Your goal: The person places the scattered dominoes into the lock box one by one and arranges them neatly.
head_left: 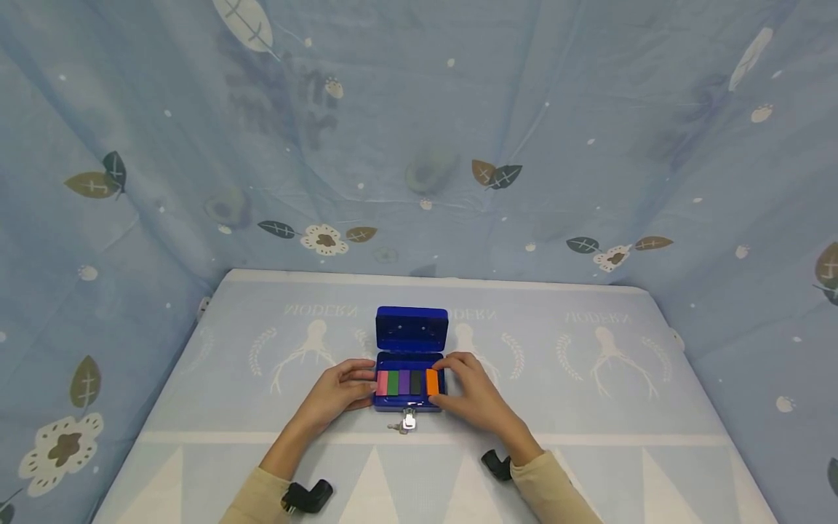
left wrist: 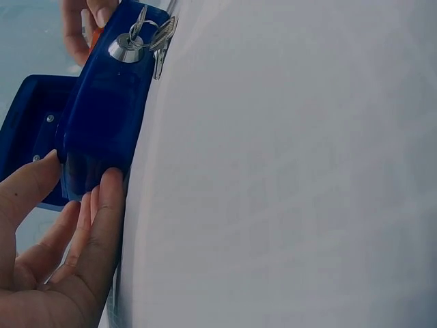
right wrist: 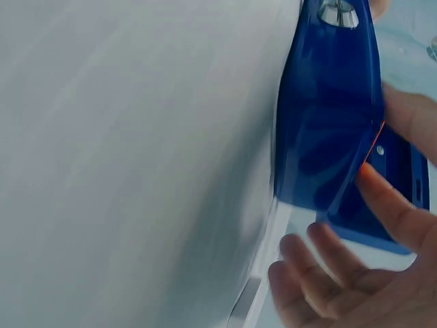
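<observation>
A blue cash box (head_left: 409,407) lies with its lid (head_left: 412,329) raised. Inside it, a row of coloured blocks runs pink (head_left: 382,383), green (head_left: 393,383), purple (head_left: 404,382) and dark (head_left: 415,382), with an orange block (head_left: 432,383) at the right end. My right hand (head_left: 474,393) pinches the orange block between thumb and index finger; the other fingers are spread beside the box in the right wrist view. At the box's left end, my left hand (head_left: 337,393) holds it, thumb at the rim and fingertips against the side wall.
A lock with keys (head_left: 406,422) sits at the box's front. The patterned cloth on the table (head_left: 229,407) reaches back to a blue curtain (head_left: 419,145). Black wrist mounts (head_left: 309,497) are worn near both sleeves.
</observation>
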Demonstrator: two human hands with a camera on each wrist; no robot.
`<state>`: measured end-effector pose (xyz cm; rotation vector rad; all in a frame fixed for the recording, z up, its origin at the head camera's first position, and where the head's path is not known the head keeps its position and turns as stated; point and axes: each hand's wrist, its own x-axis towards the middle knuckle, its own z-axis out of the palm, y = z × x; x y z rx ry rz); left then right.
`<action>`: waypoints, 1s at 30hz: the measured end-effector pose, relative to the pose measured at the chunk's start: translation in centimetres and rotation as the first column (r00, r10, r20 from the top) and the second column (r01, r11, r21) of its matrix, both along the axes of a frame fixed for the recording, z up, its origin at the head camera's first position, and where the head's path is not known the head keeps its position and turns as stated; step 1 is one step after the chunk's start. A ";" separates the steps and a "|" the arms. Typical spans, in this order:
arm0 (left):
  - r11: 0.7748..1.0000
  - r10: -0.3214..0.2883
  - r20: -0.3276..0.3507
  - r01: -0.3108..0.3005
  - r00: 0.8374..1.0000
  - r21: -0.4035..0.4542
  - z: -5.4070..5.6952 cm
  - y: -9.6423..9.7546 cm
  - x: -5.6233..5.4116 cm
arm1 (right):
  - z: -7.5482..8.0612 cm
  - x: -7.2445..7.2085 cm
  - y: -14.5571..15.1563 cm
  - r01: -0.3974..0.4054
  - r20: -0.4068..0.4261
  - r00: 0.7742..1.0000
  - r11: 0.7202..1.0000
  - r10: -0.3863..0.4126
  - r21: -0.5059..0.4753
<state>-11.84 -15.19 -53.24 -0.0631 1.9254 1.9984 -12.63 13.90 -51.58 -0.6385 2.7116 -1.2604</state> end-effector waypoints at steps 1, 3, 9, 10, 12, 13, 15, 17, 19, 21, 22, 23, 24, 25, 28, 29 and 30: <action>1.000 0.000 -0.001 0.000 1.000 0.000 0.0 0.0 0.0 | 0.0 0.0 -0.2 0.013 0.003 1.000 1.000 -0.013 0.005; 1.000 0.002 0.001 -0.002 1.000 0.000 0.0 0.0 0.0 | 0.0 -0.1 -0.7 0.037 0.005 0.999 0.999 -0.037 0.022; 1.000 -0.004 -0.004 0.004 1.000 0.003 -0.1 -0.1 0.0 | 0.0 -0.4 -1.6 0.073 0.030 0.997 0.995 -0.075 0.061; 1.000 -0.006 -0.005 0.006 1.000 0.004 -0.1 -0.1 -0.1 | 0.0 -0.4 -1.7 0.076 0.031 0.996 0.995 -0.078 0.070; 1.000 -0.006 -0.003 0.006 1.000 0.004 -0.1 -0.1 0.0 | -0.1 -0.4 -2.0 0.084 0.031 0.996 0.992 -0.087 0.092; 1.000 -0.006 -0.003 0.006 1.000 0.005 -0.1 -0.1 -0.1 | -0.1 -0.5 -2.1 0.090 0.029 0.995 0.990 -0.094 0.106; 1.000 -0.004 0.001 0.004 1.000 0.004 0.0 0.0 0.0 | -0.2 -0.6 -2.3 0.105 0.027 0.994 0.985 -0.110 0.140; 1.000 -0.002 0.002 0.002 1.000 0.004 0.1 0.0 0.0 | -0.3 -0.6 -2.4 0.117 0.016 0.992 0.979 -0.122 0.167; 1.000 -0.002 -0.006 0.002 1.000 0.005 0.1 0.0 0.0 | -0.3 -0.7 -2.5 0.126 0.002 0.992 0.974 -0.129 0.188; 1.000 0.000 -0.010 0.000 1.000 0.006 0.1 0.0 0.0 | -0.3 -0.7 -2.6 0.128 -0.013 0.992 0.971 -0.128 0.202; 1.000 -0.001 -0.010 0.001 1.000 0.007 0.1 -0.1 0.0 | -0.3 -0.7 -2.7 0.127 -0.020 0.992 0.969 -0.126 0.210; 1.000 -0.002 -0.011 0.002 1.000 0.008 0.1 -0.1 0.0 | -0.3 -0.7 -2.7 0.125 -0.025 0.992 0.968 -0.123 0.217; 1.000 -0.003 -0.013 0.003 1.000 0.009 0.1 -0.1 0.0 | -0.3 -0.8 -2.8 0.123 -0.030 0.992 0.967 -0.120 0.224; 1.000 -0.002 -0.009 0.002 1.000 0.010 0.1 -0.1 0.0 | -0.3 -0.8 -2.8 0.120 -0.034 0.993 0.966 -0.115 0.231; 1.000 -0.004 -0.002 0.004 1.000 0.015 0.1 -0.1 -0.1 | -0.3 -0.8 -2.9 0.112 -0.055 0.993 0.962 -0.102 0.250; 1.000 -0.004 0.000 0.004 1.000 0.015 0.0 0.0 -0.1 | -0.3 -0.8 -2.9 0.113 -0.058 0.993 0.961 -0.102 0.253; 1.000 -0.004 0.000 0.004 1.000 0.014 0.0 0.0 -0.1 | -0.3 -0.8 -2.9 0.116 -0.062 0.993 0.959 -0.104 0.257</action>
